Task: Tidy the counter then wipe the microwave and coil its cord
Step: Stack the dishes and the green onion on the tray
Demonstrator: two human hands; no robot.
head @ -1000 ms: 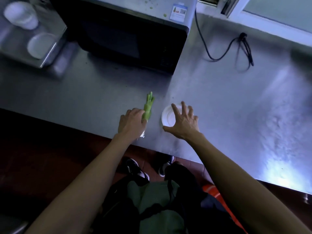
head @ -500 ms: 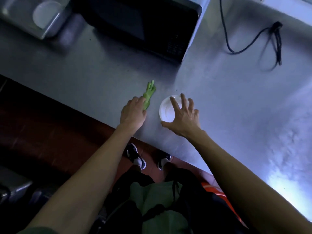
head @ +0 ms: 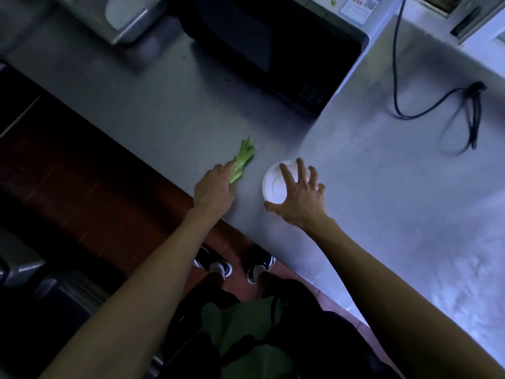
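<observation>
A bunch of green vegetable stalks (head: 242,159) lies on the steel counter (head: 382,203) near its front edge. My left hand (head: 214,188) grips the near end of the stalks. Just to the right sits a small white bowl (head: 274,184). My right hand (head: 299,196) is spread over the bowl from above, fingers on the far rim and thumb at the near rim. The black microwave (head: 273,50) stands at the back of the counter. Its black cord (head: 437,105) trails loose over the counter to the right, ending in a bunched loop.
A steel tray (head: 128,26) holding white dishes stands at the back left, beside the microwave. The counter's front edge runs diagonally just behind my wrists, with red floor tiles (head: 95,192) and my shoes below. A window frame (head: 475,20) is at the top right.
My head has turned, so the counter has tilted and shifted in view. Both hands have stayed on the stalks and the bowl, with the left fingers reaching a little further along the stalks.
</observation>
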